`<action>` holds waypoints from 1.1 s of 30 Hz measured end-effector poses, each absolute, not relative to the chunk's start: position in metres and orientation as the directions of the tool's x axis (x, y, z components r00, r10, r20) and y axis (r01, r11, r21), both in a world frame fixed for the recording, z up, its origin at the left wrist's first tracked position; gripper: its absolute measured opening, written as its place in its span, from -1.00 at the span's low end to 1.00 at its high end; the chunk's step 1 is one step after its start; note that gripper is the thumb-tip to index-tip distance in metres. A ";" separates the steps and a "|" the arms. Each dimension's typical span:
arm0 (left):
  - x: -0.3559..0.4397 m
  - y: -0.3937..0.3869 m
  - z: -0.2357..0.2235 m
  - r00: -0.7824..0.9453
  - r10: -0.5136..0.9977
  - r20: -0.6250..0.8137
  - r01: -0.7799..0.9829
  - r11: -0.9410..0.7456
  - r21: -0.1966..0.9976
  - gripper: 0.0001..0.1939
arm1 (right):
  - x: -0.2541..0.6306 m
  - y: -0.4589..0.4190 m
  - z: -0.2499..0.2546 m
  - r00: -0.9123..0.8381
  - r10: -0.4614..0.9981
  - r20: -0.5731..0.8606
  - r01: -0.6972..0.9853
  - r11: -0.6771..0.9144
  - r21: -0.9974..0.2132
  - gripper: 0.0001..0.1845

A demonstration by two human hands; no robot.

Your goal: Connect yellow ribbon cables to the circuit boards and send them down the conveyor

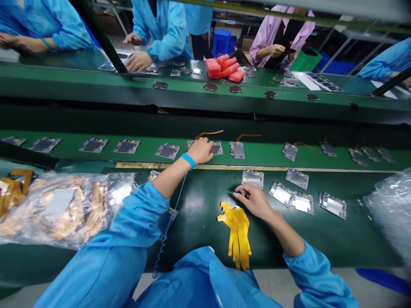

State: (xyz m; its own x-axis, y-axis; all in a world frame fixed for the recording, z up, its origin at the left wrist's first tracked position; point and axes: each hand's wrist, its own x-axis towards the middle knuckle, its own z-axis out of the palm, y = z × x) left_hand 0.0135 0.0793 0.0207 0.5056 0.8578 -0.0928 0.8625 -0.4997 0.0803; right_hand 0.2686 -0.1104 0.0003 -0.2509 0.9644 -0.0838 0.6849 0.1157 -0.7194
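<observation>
My left hand (pixel 201 150) reaches over the green belt, a blue strap on its wrist. Its fingers are curled at the edge of a circuit board (pixel 217 148); the palm hides part of that board, and an orange flex cable (pixel 210 133) shows behind. My right hand (pixel 253 201) is over the bench with thumb and fingers pinched together; what is between them, if anything, is too small to make out. Just below lies a fanned bundle of yellow flex cables (pixel 239 231). Beyond the right fingers rests another circuit board (pixel 253 178) with a silver plate.
Several boards (pixel 301 202) lie to the right on the bench. A plastic bag of orange cables (pixel 70 209) is at left, clear plastic wrap (pixel 390 205) at right. More boards line the green belt (pixel 147 160). Co-workers sit across, near red bundles (pixel 224 67).
</observation>
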 end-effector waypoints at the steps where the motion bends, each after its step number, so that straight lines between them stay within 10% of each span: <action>1: 0.021 0.082 0.018 0.521 0.842 -0.142 0.854 -0.516 0.072 -0.47 | 0.266 -0.114 0.003 -0.295 0.949 -0.108 0.703 0.139 -0.697 -0.75; 13: 0.043 0.104 0.014 0.560 0.798 -0.221 0.827 -0.552 0.103 -0.15 | 0.230 -0.129 0.001 -0.347 0.894 -0.282 0.860 0.183 -0.477 -0.88; 22: 0.010 0.044 0.031 0.665 0.747 0.001 0.734 -0.654 0.184 -0.32 | 0.241 -0.126 0.004 -0.351 0.921 -0.169 0.698 0.137 -0.702 -0.81; 33: -0.032 -0.039 0.015 0.738 0.672 -0.056 0.674 -0.730 0.117 -0.40 | 0.243 -0.091 -0.005 -0.176 0.977 -0.118 0.388 -0.042 -0.921 -0.57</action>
